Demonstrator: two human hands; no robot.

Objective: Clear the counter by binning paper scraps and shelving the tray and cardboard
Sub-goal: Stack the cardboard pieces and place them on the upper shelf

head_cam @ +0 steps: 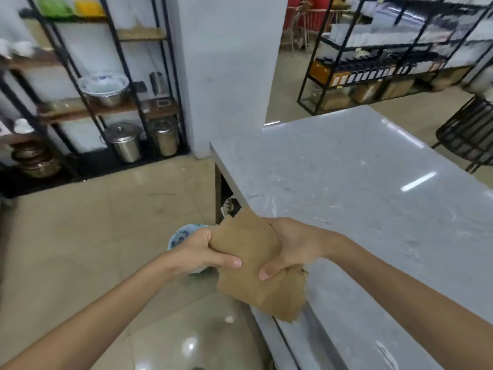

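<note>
Over counter's near-left edge: brown paper (250, 265) clamped in both hands, torn lower edge hanging past edge. Left hand (202, 249) gripping paper's left side, thumb on top; right hand (290, 247) closed on right side, thumb across front. Under left hand, partly hidden: blue-white bowl (184, 233) w/ pattern, above floor. Counter (373, 196) grey, glossy. Further left, against wall: black rack (106, 89) w/ two steel pots (125, 141) on bottom level, bowls above.
</note>
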